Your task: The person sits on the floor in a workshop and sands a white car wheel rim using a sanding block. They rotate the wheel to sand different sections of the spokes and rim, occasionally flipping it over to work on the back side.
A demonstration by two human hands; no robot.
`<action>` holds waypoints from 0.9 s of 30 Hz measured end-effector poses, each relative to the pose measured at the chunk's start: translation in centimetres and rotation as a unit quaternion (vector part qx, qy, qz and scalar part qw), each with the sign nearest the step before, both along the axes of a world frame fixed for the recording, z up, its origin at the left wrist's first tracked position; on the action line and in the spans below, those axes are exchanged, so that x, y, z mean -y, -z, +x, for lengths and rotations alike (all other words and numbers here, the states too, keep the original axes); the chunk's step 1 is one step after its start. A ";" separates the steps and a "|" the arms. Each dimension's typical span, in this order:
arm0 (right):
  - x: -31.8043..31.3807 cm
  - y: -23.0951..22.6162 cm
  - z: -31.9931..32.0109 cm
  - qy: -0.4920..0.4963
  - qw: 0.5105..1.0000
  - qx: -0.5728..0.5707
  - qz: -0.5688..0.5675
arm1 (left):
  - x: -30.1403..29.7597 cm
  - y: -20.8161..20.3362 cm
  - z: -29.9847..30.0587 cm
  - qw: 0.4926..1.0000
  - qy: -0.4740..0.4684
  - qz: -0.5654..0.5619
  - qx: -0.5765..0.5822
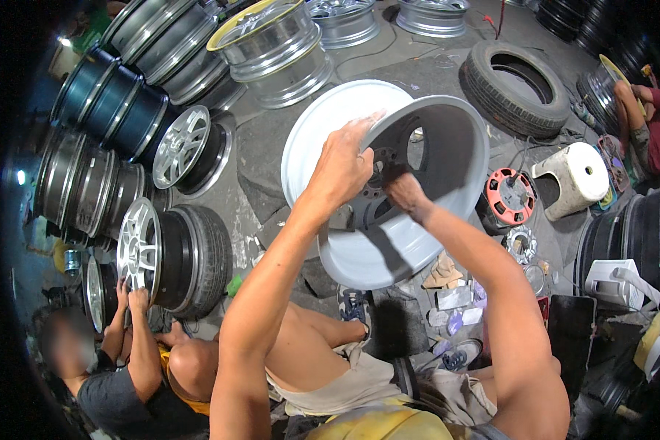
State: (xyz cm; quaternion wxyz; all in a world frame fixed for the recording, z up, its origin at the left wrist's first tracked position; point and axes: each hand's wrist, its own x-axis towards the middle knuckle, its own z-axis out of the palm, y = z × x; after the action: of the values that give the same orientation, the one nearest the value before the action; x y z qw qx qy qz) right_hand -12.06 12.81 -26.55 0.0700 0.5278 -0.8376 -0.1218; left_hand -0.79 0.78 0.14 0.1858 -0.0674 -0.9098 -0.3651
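A light grey wheel rim stands tilted before me, its hollow back turned toward me. My left hand is closed over its edge at the upper left, fingers bent round the lip. Inside the barrel my right hand is beside the hub and its bolt holes. Shadow and blur cover the right fingers, so whether they hold anything is unclear. A white round surface shows behind the rim on the left; I cannot tell whether it belongs to the same wheel.
Stacked rims line the left, where another person handles a silver wheel. Toward the far right lie a bare tyre, a red cable reel and a white stool. Paper scraps litter the floor near my shoes.
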 end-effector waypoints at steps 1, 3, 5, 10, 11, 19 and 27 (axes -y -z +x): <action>0.9 0.0 1.9 0.005 0.996 -0.082 -0.018 | 0.2 0.2 0.2 1.000 -0.004 -0.007 0.002; 3.4 -4.0 4.1 0.089 0.987 0.128 -0.027 | 0.5 0.6 0.7 1.000 -0.014 -0.018 -0.001; 3.6 -5.3 2.9 0.158 0.851 0.446 -0.230 | -0.1 0.2 0.8 0.999 -0.010 -0.028 -0.016; 3.6 -4.4 2.9 0.374 0.023 0.673 -0.638 | 1.0 0.4 1.0 1.000 -0.022 -0.008 0.011; 2.6 -1.7 1.1 0.366 -0.010 0.665 -0.650 | 0.0 -0.3 0.7 1.000 -0.005 0.009 0.021; 8.8 1.1 7.5 0.358 0.822 0.307 -0.320 | 1.4 0.6 1.4 0.999 -0.026 -0.001 0.024; -2.0 0.8 -2.2 -0.050 0.994 -0.043 -0.092 | -0.7 -0.2 0.3 1.000 -0.005 -0.008 0.020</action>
State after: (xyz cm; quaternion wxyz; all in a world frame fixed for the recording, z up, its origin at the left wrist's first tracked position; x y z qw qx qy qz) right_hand -14.25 14.84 -27.34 0.1607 0.5542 -0.8142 -0.0632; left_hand -0.45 1.52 0.37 0.1691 -0.0567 -0.9167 -0.3576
